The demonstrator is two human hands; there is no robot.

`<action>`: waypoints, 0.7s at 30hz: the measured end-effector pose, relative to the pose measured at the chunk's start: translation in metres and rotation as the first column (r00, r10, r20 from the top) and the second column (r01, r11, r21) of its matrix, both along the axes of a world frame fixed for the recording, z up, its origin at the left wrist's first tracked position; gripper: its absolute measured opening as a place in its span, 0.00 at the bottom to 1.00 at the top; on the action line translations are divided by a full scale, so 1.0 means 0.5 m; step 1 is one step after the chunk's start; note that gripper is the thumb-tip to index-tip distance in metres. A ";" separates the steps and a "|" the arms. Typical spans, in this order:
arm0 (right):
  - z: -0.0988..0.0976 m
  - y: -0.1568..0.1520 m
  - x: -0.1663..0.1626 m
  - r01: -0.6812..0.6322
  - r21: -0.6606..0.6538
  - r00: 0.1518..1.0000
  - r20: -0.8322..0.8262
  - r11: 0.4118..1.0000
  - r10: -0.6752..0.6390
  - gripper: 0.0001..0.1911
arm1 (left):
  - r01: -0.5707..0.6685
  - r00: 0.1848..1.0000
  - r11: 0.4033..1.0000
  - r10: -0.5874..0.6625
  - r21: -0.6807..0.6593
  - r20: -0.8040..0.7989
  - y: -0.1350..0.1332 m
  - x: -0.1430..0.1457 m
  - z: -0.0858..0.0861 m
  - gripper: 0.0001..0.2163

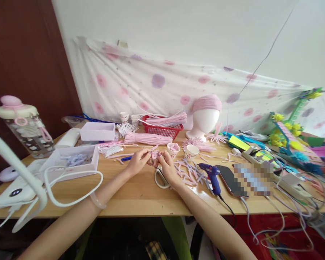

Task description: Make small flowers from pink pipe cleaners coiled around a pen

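Observation:
My left hand [137, 160] and my right hand [168, 166] meet above the middle of the wooden table. Between their closed fingertips is a small curled pink pipe cleaner [155, 155], partly covered by the fingers. Scissors [159, 179] lie just under my right hand, with only part of the handle showing. Just beyond that hand, a paper cup [173, 148] contains pink curled pieces, and a second paper cup [192, 152] stands beside it. Cut pink and lilac pipe cleaner pieces [188, 172] are strewn to the right.
A blue glue gun [211, 177] and a phone [231, 180] lie at right, near power strips and cables. Behind are a red basket [162, 130], a pipe cleaner bundle [147, 138] and a white foam head [204, 121]. At left stand a white box [73, 173] and a bottle [24, 126].

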State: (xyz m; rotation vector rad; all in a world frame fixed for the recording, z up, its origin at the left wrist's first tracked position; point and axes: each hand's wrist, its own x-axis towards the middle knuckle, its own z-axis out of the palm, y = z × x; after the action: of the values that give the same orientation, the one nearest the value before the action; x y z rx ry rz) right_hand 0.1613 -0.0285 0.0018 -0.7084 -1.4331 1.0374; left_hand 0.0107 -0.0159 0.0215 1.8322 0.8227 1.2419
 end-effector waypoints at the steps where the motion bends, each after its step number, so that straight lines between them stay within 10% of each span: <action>1: -0.001 0.001 -0.001 -0.008 -0.009 1.000 -0.006 1.000 0.008 0.15 | 0.001 1.000 1.000 -0.001 0.005 0.001 0.000 0.000 0.000 0.11; 21: 0.020 0.005 0.019 0.140 -0.065 0.990 0.033 0.988 -0.138 0.14 | -0.140 0.977 0.925 0.186 0.353 -0.101 -0.003 -0.003 -0.021 0.06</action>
State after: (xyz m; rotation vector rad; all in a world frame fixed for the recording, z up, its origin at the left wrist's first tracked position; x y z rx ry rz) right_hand 0.1708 -0.0261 0.0116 -0.8630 -1.3580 0.9732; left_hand 0.0092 -0.0172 0.0109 2.1817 0.8888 1.4548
